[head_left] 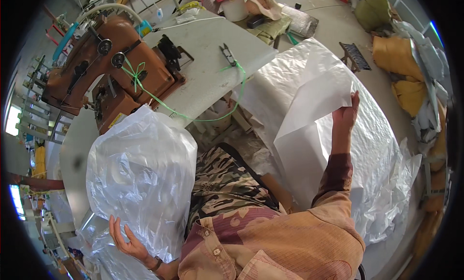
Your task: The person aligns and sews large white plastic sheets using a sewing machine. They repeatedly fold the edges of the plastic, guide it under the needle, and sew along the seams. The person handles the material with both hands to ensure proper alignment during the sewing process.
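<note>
To my right, my right hand is closed on the edge of a thin white woven-looking sheet, whose lifted part stands folded up. Beneath it lies a large pile of shiny white plastic sheeting. At the lower left my left hand has its fingers apart, at the near part of a crinkled translucent plastic bag. That bag lies partly on the table and close to the brown sewing machine. Whether my left palm presses on the plastic is hard to make out.
The grey table carries small thread snips tied to a green cord, which loops across to the machine. A dark stool stands on the floor beyond the pile. Yellow bundles lie along the right side.
</note>
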Tool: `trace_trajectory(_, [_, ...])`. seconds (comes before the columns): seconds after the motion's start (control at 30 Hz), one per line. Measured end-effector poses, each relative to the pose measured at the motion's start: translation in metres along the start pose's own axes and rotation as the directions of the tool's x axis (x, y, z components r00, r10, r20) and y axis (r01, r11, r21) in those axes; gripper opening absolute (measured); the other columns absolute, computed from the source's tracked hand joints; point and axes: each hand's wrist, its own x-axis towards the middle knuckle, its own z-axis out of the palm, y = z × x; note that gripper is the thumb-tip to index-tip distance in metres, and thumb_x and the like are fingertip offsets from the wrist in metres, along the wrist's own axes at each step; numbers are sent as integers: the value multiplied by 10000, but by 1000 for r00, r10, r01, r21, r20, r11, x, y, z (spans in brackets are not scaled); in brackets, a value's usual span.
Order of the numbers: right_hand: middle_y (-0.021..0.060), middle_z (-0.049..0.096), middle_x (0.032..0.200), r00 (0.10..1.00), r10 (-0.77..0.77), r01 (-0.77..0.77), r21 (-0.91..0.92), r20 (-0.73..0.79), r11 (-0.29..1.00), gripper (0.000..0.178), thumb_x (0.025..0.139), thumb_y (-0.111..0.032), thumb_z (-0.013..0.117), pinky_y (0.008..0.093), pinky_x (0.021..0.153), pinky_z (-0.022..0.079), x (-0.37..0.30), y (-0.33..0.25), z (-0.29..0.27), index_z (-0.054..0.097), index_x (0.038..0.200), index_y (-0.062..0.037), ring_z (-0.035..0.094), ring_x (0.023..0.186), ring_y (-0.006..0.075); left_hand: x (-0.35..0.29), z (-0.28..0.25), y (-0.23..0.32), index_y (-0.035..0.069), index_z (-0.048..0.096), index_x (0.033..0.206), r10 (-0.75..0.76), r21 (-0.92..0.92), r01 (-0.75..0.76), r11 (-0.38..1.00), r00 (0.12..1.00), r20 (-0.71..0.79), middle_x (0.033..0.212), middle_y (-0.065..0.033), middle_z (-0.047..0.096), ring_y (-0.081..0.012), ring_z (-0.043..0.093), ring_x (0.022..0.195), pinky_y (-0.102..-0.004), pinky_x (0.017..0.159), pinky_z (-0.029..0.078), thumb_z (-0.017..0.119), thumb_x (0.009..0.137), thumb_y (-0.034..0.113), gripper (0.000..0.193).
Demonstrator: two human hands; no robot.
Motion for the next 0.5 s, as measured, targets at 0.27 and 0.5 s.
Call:
trace_trajectory(0.27, [30,580,688,710,280,80,-470,646,879,152,914,-61,630,308,604,446,-169,16,43,619,762,-61,580,659,152,45,32,63,-78,652,1141,59,-676,22,737,994,96,1209,-223,646,-312,615,1139,-411,952,503,600,975,209,335])
trace_trajectory(0.5, [84,575,675,-214,174,522,-38,961,852,144,868,-184,698,349,558,433,-302,73,90,648,844,-51,588,631,261,83,82,153,-66,421,1446,515,-825,486,289,648,562,1416,-230,521,-312,518,1317,-416,1037,455,730,850,510,885])
